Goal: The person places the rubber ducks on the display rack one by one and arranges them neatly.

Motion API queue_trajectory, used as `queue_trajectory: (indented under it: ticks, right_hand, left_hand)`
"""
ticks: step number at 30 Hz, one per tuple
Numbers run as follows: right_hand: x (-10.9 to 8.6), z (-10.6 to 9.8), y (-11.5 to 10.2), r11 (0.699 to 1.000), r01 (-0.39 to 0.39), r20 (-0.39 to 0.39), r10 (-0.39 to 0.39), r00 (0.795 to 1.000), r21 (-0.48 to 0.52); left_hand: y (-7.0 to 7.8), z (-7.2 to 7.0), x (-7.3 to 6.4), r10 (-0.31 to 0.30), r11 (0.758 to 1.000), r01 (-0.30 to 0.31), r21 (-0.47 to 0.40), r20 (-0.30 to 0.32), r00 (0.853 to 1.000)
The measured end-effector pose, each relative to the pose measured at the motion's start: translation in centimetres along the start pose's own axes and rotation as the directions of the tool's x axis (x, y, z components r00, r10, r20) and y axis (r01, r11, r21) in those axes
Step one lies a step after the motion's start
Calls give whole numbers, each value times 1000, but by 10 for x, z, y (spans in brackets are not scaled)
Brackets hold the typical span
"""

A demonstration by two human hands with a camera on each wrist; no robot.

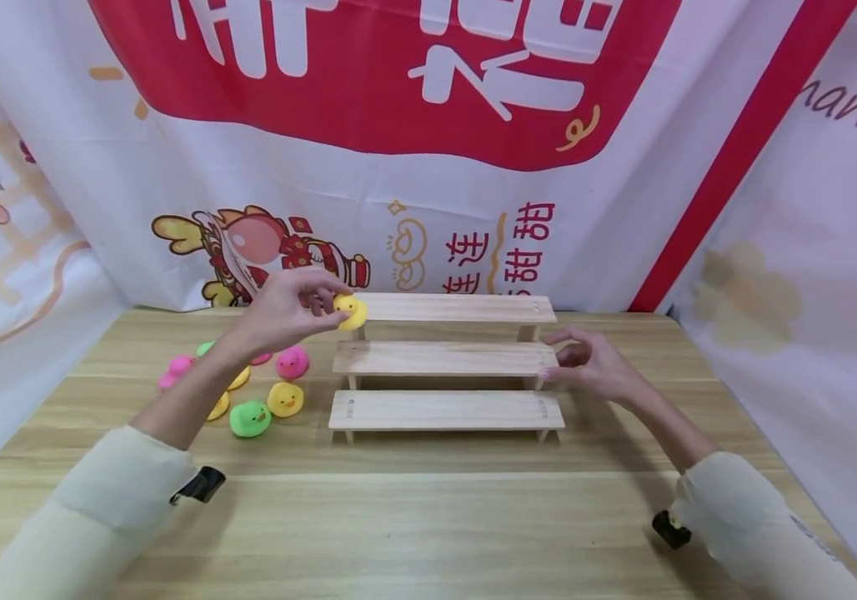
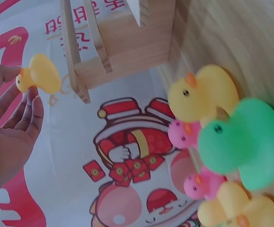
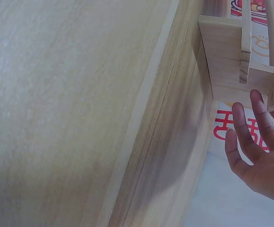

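My left hand (image 1: pixel 286 310) pinches a yellow rubber duck (image 1: pixel 351 312) between thumb and fingertips. In the head view the duck overlaps the left end of the top shelf (image 1: pixel 458 308) of a three-step wooden stand. In the left wrist view the duck (image 2: pixel 44 74) is held up beside the stand (image 2: pixel 127 49), its orange beak at the fingers. At the stand's right end, my right hand (image 1: pixel 597 367) grips the end of the middle shelf (image 1: pixel 443 358) with thumb and finger. Its other fingers (image 3: pixel 243 123) spread loosely below, in the right wrist view.
Several rubber ducks lie left of the stand, among them a green one (image 1: pixel 250 419), a yellow one (image 1: pixel 285 400) and a pink one (image 1: pixel 293 363). My left forearm partly covers the group. A printed cloth (image 1: pixel 398 192) hangs behind the wooden table (image 1: pixel 428 525).
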State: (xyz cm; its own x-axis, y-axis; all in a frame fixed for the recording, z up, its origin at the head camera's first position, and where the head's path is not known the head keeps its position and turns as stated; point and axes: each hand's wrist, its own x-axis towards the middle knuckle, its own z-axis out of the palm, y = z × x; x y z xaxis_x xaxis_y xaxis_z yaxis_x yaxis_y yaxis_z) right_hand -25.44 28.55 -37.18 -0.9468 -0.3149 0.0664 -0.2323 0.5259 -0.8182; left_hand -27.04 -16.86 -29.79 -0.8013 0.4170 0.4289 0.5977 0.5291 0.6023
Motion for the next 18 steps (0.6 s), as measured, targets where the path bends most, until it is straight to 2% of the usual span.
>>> queue_trajectory:
  ticks: [6, 18]
  right_hand:
    - [0, 0, 0, 1000, -14, -1, 14, 1000, -2]
    - [1, -1, -2, 999, -31, 6, 31, 999, -22]
  left_hand:
    - [8, 13, 12, 3, 1000, -2, -31, 13, 1000]
    - [14, 36, 32, 28, 989, -25, -147, 17, 999]
